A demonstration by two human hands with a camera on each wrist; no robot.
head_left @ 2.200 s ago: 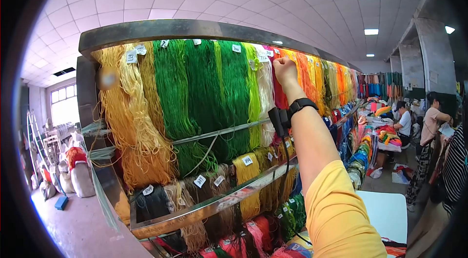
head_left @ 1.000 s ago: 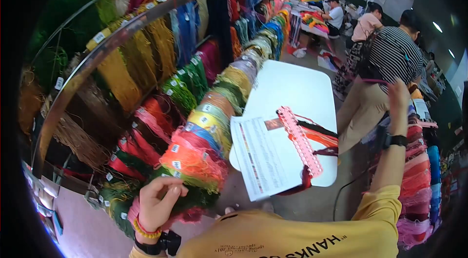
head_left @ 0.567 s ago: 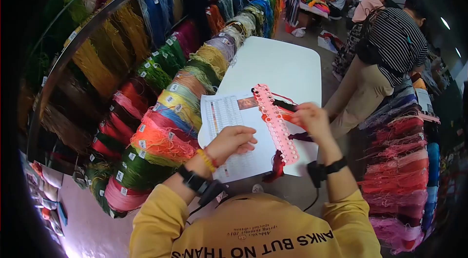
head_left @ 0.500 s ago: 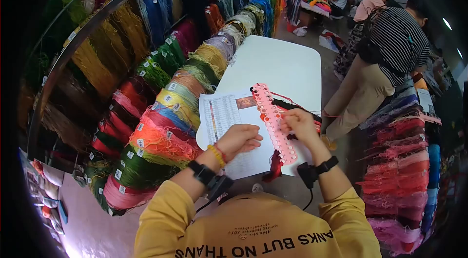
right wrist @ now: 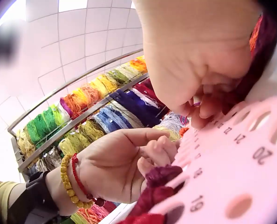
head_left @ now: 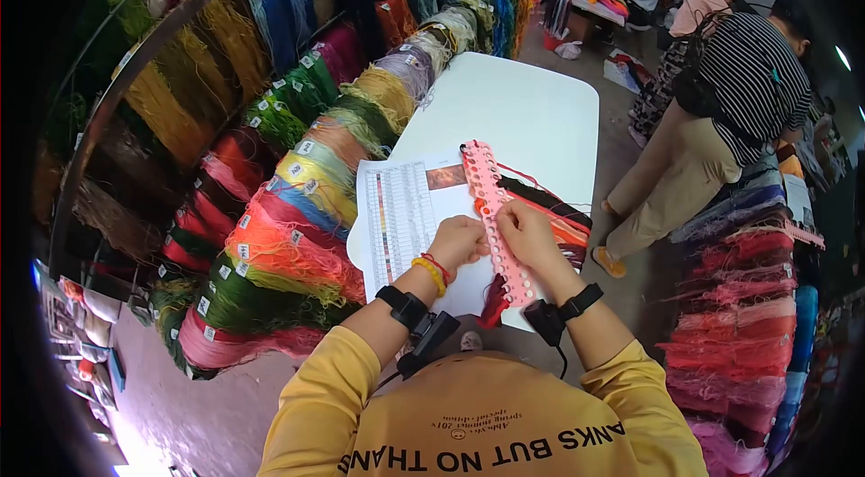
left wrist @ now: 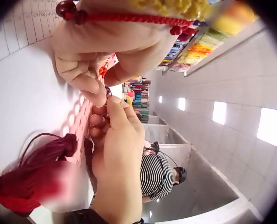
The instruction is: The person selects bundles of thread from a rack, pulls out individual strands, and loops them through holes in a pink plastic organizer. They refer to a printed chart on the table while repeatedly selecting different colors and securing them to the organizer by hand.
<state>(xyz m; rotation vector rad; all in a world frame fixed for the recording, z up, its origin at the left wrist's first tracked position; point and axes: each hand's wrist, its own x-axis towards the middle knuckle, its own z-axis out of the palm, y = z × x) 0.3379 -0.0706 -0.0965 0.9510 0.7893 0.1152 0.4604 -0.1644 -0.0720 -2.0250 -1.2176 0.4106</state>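
Note:
A pink card with holes (head_left: 505,247) lies over a printed chart (head_left: 396,216) on a white board (head_left: 532,108). At the card's left edge is my left hand (head_left: 452,245), its fingers curled. Across its right edge, my right hand (head_left: 530,234) pinches dark purple thread. In the left wrist view, the fingertips of my left hand (left wrist: 110,51) and right hand (left wrist: 117,149) meet at a small bit of this thread (left wrist: 108,91); its far ends are hidden. A dark red tuft (head_left: 494,299) hangs from the card's lower end; black and orange strands (head_left: 554,216) trail right.
Racks of coloured skeins (head_left: 306,171) run along the left, with more pink and red skeins (head_left: 725,324) at the right. A person in a striped top (head_left: 752,81) bends beyond the board; others work at a far table (head_left: 586,18).
From the upper rack, my right hand has come down to the card. My left hand has come from the lower skeins to the card's left edge, and its fingers have curled in.

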